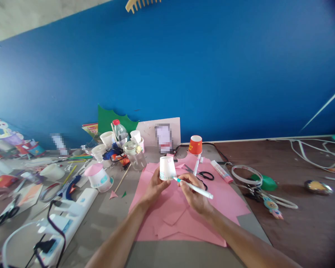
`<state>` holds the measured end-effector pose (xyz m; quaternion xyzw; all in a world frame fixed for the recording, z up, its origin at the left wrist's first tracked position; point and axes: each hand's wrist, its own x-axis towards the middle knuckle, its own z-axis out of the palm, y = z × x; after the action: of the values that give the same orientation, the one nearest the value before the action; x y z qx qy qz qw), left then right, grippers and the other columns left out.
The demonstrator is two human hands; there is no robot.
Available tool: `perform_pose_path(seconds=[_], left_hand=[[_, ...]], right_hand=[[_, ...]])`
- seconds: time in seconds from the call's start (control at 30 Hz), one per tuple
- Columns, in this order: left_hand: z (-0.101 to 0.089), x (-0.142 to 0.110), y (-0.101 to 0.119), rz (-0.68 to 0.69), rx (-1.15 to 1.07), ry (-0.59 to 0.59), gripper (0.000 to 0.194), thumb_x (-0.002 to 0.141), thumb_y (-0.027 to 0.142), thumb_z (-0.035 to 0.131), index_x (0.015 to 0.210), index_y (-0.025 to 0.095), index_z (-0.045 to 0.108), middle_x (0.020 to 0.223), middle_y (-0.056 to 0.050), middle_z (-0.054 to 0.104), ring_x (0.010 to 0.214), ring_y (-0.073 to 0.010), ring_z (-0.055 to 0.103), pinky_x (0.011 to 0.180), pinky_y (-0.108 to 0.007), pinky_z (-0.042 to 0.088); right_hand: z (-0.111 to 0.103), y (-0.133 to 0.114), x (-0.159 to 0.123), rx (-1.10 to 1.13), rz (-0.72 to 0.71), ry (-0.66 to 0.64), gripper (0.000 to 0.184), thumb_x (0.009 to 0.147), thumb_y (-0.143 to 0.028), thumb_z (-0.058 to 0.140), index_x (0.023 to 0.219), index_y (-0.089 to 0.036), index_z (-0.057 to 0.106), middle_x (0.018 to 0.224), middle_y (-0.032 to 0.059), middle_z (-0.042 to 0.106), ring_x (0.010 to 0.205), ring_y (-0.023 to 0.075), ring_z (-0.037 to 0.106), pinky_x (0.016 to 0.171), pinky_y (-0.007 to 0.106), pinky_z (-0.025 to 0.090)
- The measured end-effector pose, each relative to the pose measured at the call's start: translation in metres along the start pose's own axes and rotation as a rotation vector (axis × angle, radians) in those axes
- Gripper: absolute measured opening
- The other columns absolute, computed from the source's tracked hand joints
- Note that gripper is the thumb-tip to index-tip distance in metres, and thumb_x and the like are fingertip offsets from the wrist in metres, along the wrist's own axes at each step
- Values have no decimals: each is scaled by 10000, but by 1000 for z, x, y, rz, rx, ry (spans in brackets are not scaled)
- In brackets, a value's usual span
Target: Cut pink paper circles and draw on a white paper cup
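Observation:
My left hand [155,185] is closed around the lower left side of a white paper cup [167,165], which stands upside down with its wide rim at the bottom. Blue-green and pink drawn marks show on the cup. In my right hand [194,191] is a white marker [198,189], its teal tip end against or very near the cup's lower right edge. Pink paper sheets [178,223] lie beneath both hands. Behind my right hand rest black-handled scissors [207,175] and a white marker cap or pen [197,165].
A red paper cup [195,145] stands behind, with a glue tube [222,171] at right. To the left are a pink-topped cup [98,177], a glass jar [135,154] and a white power strip [69,227] with plugs and cords. A blue wall [201,74] rises behind.

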<state>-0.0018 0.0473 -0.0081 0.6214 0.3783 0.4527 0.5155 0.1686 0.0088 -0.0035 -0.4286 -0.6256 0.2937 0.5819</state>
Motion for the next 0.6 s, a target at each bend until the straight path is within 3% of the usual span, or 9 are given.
perform_pose_path(seconds=[0.6], left_hand=[[0, -1, -1, -1, 9, 1, 512, 772, 413, 670, 1220, 213, 524, 1317, -92, 539, 1122, -283, 549, 877, -346, 468]], right_hand=[[-3, 0, -1, -5, 17, -35, 172, 865, -331, 480, 789, -204, 567, 646, 14, 598, 553, 153, 526, 495, 256, 395]])
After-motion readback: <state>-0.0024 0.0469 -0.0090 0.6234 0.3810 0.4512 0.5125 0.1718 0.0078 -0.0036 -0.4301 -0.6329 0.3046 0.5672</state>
